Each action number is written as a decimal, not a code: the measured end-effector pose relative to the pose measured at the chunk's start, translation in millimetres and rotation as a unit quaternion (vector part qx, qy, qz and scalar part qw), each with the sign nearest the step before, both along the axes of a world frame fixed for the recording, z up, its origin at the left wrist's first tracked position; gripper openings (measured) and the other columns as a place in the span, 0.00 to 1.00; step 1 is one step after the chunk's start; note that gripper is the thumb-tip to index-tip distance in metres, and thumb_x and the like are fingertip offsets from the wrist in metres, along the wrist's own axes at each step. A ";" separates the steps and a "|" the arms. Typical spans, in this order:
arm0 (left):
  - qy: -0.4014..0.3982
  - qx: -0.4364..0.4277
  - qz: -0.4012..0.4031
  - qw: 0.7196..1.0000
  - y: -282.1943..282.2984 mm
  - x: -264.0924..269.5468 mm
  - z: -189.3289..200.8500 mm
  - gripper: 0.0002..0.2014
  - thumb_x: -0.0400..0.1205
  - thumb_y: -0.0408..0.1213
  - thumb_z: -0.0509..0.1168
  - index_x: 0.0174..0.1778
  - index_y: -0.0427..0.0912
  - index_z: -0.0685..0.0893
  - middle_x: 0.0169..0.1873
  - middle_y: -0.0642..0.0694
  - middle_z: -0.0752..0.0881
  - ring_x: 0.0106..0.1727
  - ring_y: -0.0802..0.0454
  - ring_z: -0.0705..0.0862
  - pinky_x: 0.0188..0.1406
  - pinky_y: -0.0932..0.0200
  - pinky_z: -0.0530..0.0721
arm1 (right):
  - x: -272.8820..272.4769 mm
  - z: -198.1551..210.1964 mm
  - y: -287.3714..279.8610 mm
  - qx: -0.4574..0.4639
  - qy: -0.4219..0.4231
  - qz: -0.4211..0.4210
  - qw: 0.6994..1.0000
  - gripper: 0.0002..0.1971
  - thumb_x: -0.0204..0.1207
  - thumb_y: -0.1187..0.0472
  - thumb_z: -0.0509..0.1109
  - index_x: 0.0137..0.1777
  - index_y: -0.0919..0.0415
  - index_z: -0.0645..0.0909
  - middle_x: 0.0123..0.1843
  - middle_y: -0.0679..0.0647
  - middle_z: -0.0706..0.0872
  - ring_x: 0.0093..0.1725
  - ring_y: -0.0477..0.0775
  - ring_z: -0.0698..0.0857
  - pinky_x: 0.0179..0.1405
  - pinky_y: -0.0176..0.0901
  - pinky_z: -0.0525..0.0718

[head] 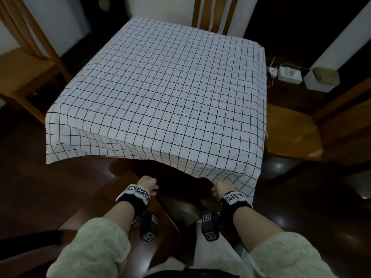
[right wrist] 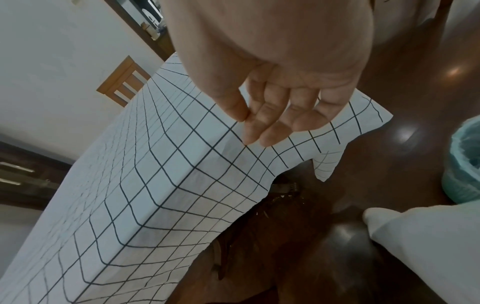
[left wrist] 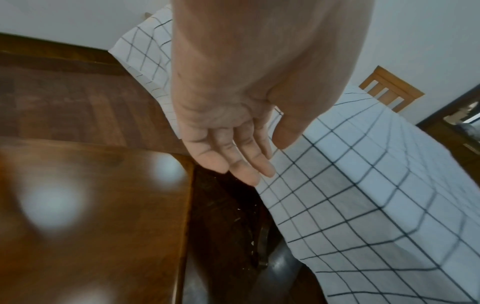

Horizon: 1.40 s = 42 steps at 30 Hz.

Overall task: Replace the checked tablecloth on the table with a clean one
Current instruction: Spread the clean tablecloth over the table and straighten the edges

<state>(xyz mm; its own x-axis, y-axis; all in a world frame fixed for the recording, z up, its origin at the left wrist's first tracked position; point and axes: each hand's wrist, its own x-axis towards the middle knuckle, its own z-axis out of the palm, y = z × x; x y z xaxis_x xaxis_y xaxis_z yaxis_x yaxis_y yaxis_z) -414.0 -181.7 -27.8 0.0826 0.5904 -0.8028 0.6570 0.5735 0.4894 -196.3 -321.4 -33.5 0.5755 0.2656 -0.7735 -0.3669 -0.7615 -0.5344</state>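
Note:
A white tablecloth with a dark checked grid (head: pixel 164 89) covers the square table and hangs over its near edge. My left hand (head: pixel 148 184) hovers below that hanging edge, over a wooden chair seat; in the left wrist view its fingers (left wrist: pixel 244 164) are straight and relaxed, holding nothing. My right hand (head: pixel 221 187) is level with the cloth's near right corner. The right wrist view shows its fingers (right wrist: pixel 270 127) loosely extended in front of the hanging cloth (right wrist: pixel 161 185), gripping nothing. A folded white cloth (right wrist: pixel 426 246) lies at the lower right of that view.
Wooden chairs stand at the left (head: pixel 22 77), right (head: pixel 297 133) and far side (head: pixel 212 13) of the table, and one chair seat (left wrist: pixel 91 226) sits under my left hand. White boxes and cables (head: pixel 291 75) lie on the floor at right. A light-blue bin (right wrist: pixel 465 164) stands nearby.

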 end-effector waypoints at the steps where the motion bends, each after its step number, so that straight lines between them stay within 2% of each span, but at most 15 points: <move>1: -0.017 0.014 0.004 1.000 -2.8 9.3 2.8 0.16 0.88 0.35 0.54 0.70 0.34 0.74 0.57 0.37 0.86 0.30 0.52 0.79 0.19 0.62 0.74 | 6.5 1.9 -1.6 0.003 0.001 0.016 1.000 0.14 0.84 0.65 0.56 0.36 0.58 0.73 0.34 0.53 0.77 0.30 0.46 0.78 0.26 0.34 0.77; 3: -0.057 0.058 0.004 0.997 -5.8 34.2 11.9 0.14 0.88 0.36 0.55 0.65 0.34 0.78 0.49 0.40 0.85 0.31 0.53 0.79 0.25 0.62 0.71 | 23.6 6.1 -2.2 0.004 -0.019 0.038 0.999 0.13 0.83 0.65 0.58 0.38 0.60 0.79 0.32 0.52 0.79 0.30 0.47 0.79 0.26 0.33 0.79; 5: -0.088 0.106 -0.001 0.990 -4.8 66.2 21.4 0.12 0.87 0.35 0.56 0.61 0.36 0.80 0.43 0.43 0.84 0.32 0.53 0.79 0.27 0.63 0.71 | 46.5 8.0 0.0 0.039 -0.050 0.013 0.998 0.14 0.80 0.67 0.59 0.41 0.67 0.85 0.30 0.54 0.82 0.31 0.54 0.81 0.30 0.40 0.83; 7: -0.103 0.154 -0.014 0.983 -2.4 103.2 28.1 0.11 0.86 0.33 0.56 0.59 0.35 0.80 0.39 0.45 0.84 0.34 0.51 0.80 0.30 0.60 0.77 | 71.0 16.9 2.6 0.086 -0.049 -0.013 0.995 0.13 0.80 0.67 0.59 0.37 0.67 0.82 0.29 0.55 0.83 0.29 0.54 0.81 0.22 0.35 0.79; 8: -0.102 0.178 -0.025 0.978 -1.8 124.0 31.6 0.11 0.86 0.33 0.56 0.58 0.34 0.81 0.39 0.45 0.84 0.35 0.49 0.81 0.35 0.55 0.82 | 86.6 23.2 3.5 0.096 -0.042 -0.006 0.994 0.12 0.81 0.66 0.60 0.37 0.65 0.80 0.29 0.55 0.83 0.28 0.52 0.80 0.18 0.32 0.75; 9: -0.098 0.196 -0.042 0.975 -0.5 145.4 34.9 0.11 0.85 0.33 0.57 0.58 0.34 0.81 0.40 0.44 0.85 0.39 0.46 0.82 0.43 0.50 0.84 | 103.1 26.7 5.1 0.105 -0.037 0.002 0.994 0.11 0.81 0.67 0.60 0.38 0.64 0.79 0.30 0.55 0.82 0.27 0.51 0.79 0.15 0.31 0.72; 11: -0.080 0.223 -0.092 0.967 -3.9 186.8 41.7 0.11 0.85 0.34 0.58 0.58 0.37 0.81 0.51 0.42 0.86 0.50 0.42 0.84 0.54 0.50 0.81 | 138.8 37.1 6.2 0.110 -0.023 0.023 0.993 0.09 0.81 0.66 0.60 0.41 0.64 0.79 0.31 0.55 0.82 0.26 0.51 0.79 0.17 0.31 0.71; 14: -0.044 0.243 -0.189 0.950 -7.7 245.0 56.6 0.15 0.86 0.37 0.58 0.67 0.39 0.79 0.62 0.42 0.82 0.63 0.43 0.80 0.56 0.59 0.75 | 196.9 57.4 10.3 0.092 -0.022 0.057 0.994 0.07 0.84 0.63 0.58 0.56 0.61 0.77 0.36 0.54 0.83 0.28 0.50 0.79 0.22 0.36 0.73; 17: -0.018 0.264 -0.264 0.928 -13.7 282.1 62.6 0.18 0.85 0.37 0.58 0.71 0.40 0.76 0.70 0.44 0.78 0.69 0.44 0.77 0.62 0.58 0.73 | 235.9 73.9 10.9 0.101 -0.057 0.086 0.989 0.14 0.85 0.65 0.55 0.66 0.62 0.75 0.45 0.58 0.83 0.33 0.50 0.78 0.23 0.35 0.73; 21: 0.021 0.248 -0.338 0.908 -15.6 302.7 52.6 0.23 0.84 0.40 0.59 0.76 0.42 0.71 0.75 0.43 0.73 0.75 0.45 0.72 0.72 0.54 0.69 | 253.0 75.4 3.8 0.080 -0.049 0.135 0.986 0.15 0.84 0.63 0.55 0.67 0.61 0.75 0.53 0.57 0.84 0.37 0.49 0.81 0.29 0.37 0.74; 25: 0.057 0.238 -0.373 0.895 -14.8 314.3 41.7 0.25 0.84 0.42 0.59 0.77 0.43 0.69 0.76 0.42 0.72 0.75 0.44 0.71 0.72 0.54 0.70 | 255.0 63.6 -8.4 0.069 -0.027 0.160 0.984 0.11 0.84 0.63 0.55 0.62 0.59 0.76 0.50 0.56 0.84 0.34 0.47 0.80 0.28 0.36 0.72; 29: 0.076 0.219 -0.391 0.891 -16.0 324.3 31.4 0.24 0.84 0.41 0.57 0.77 0.43 0.69 0.75 0.42 0.73 0.72 0.43 0.74 0.67 0.56 0.73 | 261.7 47.5 -24.9 0.053 -0.020 0.177 0.983 0.10 0.82 0.66 0.59 0.58 0.65 0.79 0.42 0.55 0.83 0.32 0.47 0.79 0.23 0.33 0.75; 32: 0.101 0.222 -0.383 0.891 -19.7 331.7 27.6 0.21 0.83 0.41 0.55 0.72 0.46 0.74 0.69 0.44 0.79 0.66 0.44 0.79 0.63 0.55 0.78 | 274.4 42.4 -40.6 0.029 -0.014 0.193 0.981 0.12 0.84 0.63 0.58 0.61 0.63 0.79 0.46 0.55 0.85 0.35 0.48 0.82 0.28 0.36 0.74; 34: 0.100 0.253 -0.361 0.892 -21.1 342.9 29.2 0.17 0.82 0.40 0.55 0.66 0.47 0.78 0.63 0.45 0.83 0.61 0.45 0.82 0.62 0.51 0.81 | 287.6 41.0 -46.9 0.024 -0.014 0.192 0.981 0.12 0.85 0.61 0.57 0.61 0.62 0.79 0.49 0.55 0.85 0.40 0.50 0.83 0.30 0.37 0.75; 42: 0.048 0.266 -0.313 0.910 -46.3 451.9 35.9 0.12 0.83 0.39 0.57 0.56 0.47 0.83 0.51 0.46 0.87 0.51 0.45 0.86 0.48 0.55 0.84 | 388.6 36.6 -59.1 0.042 -0.021 0.204 0.978 0.13 0.85 0.60 0.58 0.62 0.63 0.80 0.49 0.54 0.85 0.33 0.46 0.81 0.27 0.34 0.72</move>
